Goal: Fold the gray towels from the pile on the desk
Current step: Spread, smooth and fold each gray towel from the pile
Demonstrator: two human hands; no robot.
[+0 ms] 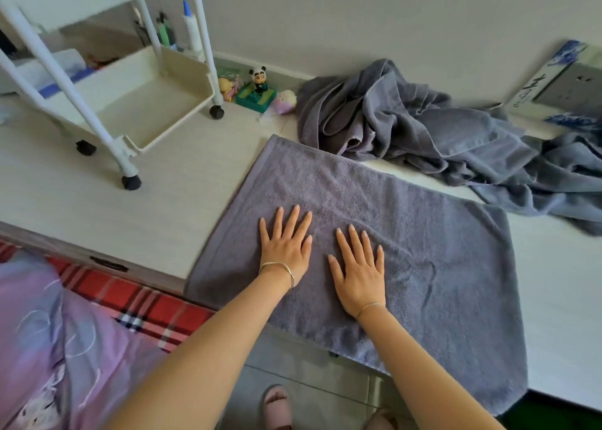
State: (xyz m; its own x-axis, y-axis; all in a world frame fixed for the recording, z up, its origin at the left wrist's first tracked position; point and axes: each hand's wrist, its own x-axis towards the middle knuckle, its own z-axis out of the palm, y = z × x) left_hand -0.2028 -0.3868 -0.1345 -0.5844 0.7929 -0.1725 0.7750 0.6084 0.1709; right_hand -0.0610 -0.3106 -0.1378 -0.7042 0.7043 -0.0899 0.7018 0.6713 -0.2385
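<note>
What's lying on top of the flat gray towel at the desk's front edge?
Only the left hand and right hand, palms down, fingers straight, side by side on the flat towel. The desk beneath it is covered.

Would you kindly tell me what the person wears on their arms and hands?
Both forearms are bare, with no sleeves in view. At the wrist of the left hand sits a thin silver double-strand bangle; at that of the right hand, a single fine silver bracelet. No rings or gloves show.
</note>
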